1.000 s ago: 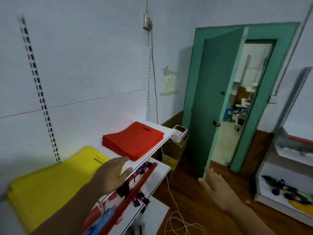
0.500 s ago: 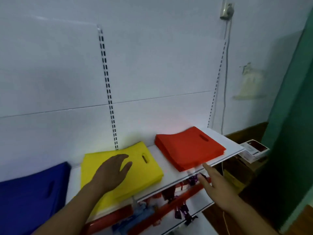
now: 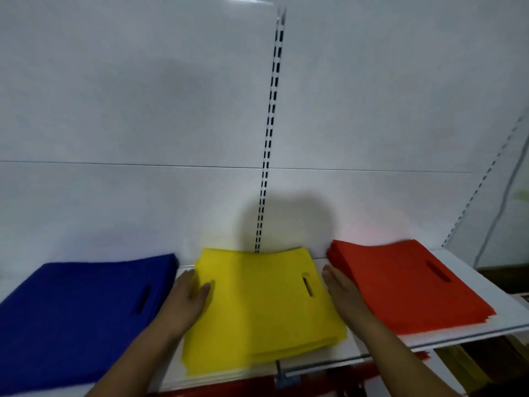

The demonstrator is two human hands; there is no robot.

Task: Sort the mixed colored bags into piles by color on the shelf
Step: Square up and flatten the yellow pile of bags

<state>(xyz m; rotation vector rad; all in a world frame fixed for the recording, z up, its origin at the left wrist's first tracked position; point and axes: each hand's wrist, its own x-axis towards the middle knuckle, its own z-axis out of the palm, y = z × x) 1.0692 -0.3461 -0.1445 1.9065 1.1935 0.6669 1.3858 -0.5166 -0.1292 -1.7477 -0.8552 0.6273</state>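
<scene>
Shelf (image 3: 509,313): carrying blue pile (image 3: 80,310), yellow pile (image 3: 257,305), red pile (image 3: 400,285).
Left hand (image 3: 187,296), right hand (image 3: 340,290): pressing flat, gripping nothing, flanking yellow pile's sides.

Three plain, unpatterned piles on a white shelf (image 3: 472,325): deep blue bags (image 3: 80,316), bright yellow bags (image 3: 257,308), red bags (image 3: 400,285); white wall panel (image 3: 143,110) behind, white upright rail (image 3: 270,133) dotted with a column of black slots.
</scene>
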